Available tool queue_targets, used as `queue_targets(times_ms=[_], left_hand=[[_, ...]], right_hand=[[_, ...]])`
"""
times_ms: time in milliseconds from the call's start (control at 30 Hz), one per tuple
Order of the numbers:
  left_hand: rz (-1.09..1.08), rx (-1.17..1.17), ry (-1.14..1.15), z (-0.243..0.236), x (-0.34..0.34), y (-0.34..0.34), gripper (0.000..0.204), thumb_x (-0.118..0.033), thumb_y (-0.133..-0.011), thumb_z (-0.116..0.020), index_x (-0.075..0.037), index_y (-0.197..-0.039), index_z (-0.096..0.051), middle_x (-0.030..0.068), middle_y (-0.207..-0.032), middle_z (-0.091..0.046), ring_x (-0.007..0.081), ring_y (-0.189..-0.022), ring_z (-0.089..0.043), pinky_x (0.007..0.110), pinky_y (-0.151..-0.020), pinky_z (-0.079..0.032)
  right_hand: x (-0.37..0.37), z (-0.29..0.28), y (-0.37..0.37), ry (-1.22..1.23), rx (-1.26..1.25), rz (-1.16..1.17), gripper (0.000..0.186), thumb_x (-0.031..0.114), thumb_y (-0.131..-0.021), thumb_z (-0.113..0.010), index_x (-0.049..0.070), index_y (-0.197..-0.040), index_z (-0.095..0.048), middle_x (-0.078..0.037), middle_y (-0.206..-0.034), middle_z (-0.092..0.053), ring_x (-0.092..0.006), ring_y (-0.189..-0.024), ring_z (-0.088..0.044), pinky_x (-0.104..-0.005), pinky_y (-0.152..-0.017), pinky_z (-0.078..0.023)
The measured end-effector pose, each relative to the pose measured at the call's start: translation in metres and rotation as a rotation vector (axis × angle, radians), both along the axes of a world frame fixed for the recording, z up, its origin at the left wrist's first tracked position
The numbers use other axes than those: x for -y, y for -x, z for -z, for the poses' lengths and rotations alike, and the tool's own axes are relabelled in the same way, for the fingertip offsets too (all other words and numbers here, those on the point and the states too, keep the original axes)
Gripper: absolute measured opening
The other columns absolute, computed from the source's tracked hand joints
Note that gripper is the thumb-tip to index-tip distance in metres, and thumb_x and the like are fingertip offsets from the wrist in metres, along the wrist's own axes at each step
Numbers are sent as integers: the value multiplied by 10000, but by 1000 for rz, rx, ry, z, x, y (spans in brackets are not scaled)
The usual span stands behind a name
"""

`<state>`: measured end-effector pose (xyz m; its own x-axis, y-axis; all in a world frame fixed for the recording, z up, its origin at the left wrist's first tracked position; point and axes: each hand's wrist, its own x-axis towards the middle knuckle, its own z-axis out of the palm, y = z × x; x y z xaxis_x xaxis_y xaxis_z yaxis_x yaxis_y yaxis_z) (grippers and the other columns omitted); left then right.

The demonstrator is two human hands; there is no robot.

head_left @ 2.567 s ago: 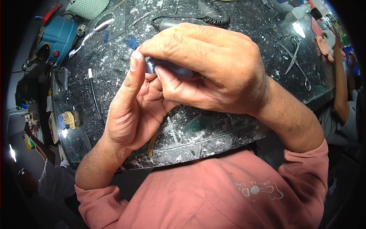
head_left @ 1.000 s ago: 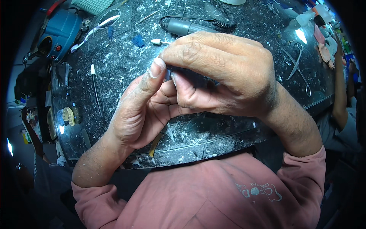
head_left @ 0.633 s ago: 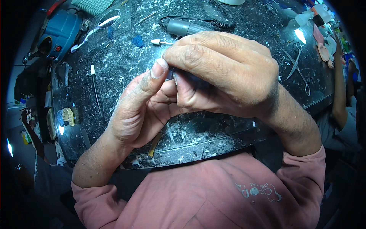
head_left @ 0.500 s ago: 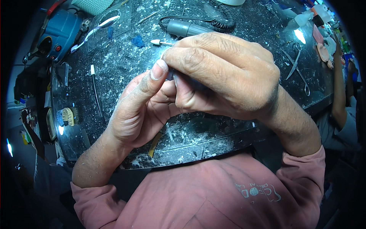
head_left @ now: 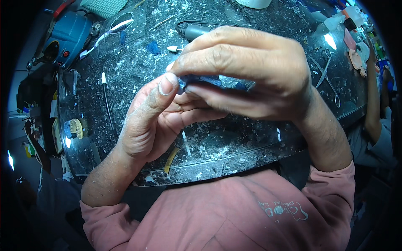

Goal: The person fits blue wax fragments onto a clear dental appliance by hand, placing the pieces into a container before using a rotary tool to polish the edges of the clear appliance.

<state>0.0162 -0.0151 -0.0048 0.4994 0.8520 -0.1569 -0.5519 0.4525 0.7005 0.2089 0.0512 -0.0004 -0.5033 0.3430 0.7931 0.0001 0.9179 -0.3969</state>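
Note:
Near the bench's middle, my left hand [head_left: 148,117] is cupped palm up, thumb raised, closed on a small dark blue piece [head_left: 201,80] of unclear shape. My right hand [head_left: 249,73] arches over it from the right, fingertips on the same piece beside my left thumb. Its fingers hide much of the piece. Just beyond my hands lie a grey cylindrical handpiece [head_left: 194,31] with a coiled cord, a white-tipped bit [head_left: 172,49] and a scrap of blue material [head_left: 153,48].
The dusty dark bench [head_left: 209,163] holds a blue machine [head_left: 69,35], a black tube [head_left: 106,100] and dental casts [head_left: 75,127] at left. Scissors [head_left: 324,73] and pink pieces [head_left: 355,58] lie at right. Co-workers' arms show at the right [head_left: 372,108] and left [head_left: 39,148] edges.
My right hand has lifted slightly and shifted right, and my left thumb has moved down, showing more of the blue piece. The light looks bluer than in the earliest frame.

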Motion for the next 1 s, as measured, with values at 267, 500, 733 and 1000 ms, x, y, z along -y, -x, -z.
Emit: queue_targets(times_ms=[267, 500, 733, 1000], left_hand=[[145, -254, -102, -9, -2, -1, 734, -535, -1007, -307, 44, -1448, -214, 321, -1338, -461, 436, -1170, -563, 550, -1004, -474], [154, -213, -74, -12, -1, 2, 773, -559, -986, -359, 31, -1458, -193, 339, -1330, -454, 455, -1165, -559, 558, -1014, -459], [-228, -396, -312, -6, -2, 3, 714, -408, -973, -532, 65, -1416, -233, 323, -1343, -460, 393, -1233, -527, 500, -1055, -439], [-381, -173, -338, -1, 3, -4, 415, -59, -888, -673, 44, -1234, -468, 181, -1177, -611, 225, -1153, -590, 381, -1025, -475]], right_hand=[[-3, -6, -9, -90, -10, 6, 255, 14, -725, -797, -8, -964, -712, -111, -847, -696, -193, -783, -700, -272, -666, -583], [0, -7, -1, -122, -48, 18, 242, -6, -721, -789, -28, -949, -709, -110, -843, -697, -212, -780, -698, -282, -656, -580], [-7, -12, -15, 122, 27, 110, 284, -2, -772, -760, -45, -1042, -682, -129, -940, -702, -172, -909, -692, -275, -779, -585], [9, 3, 6, 3, 86, 345, 346, -20, -712, -720, 6, -1054, -681, -123, -945, -693, -219, -844, -692, -286, -740, -567]])
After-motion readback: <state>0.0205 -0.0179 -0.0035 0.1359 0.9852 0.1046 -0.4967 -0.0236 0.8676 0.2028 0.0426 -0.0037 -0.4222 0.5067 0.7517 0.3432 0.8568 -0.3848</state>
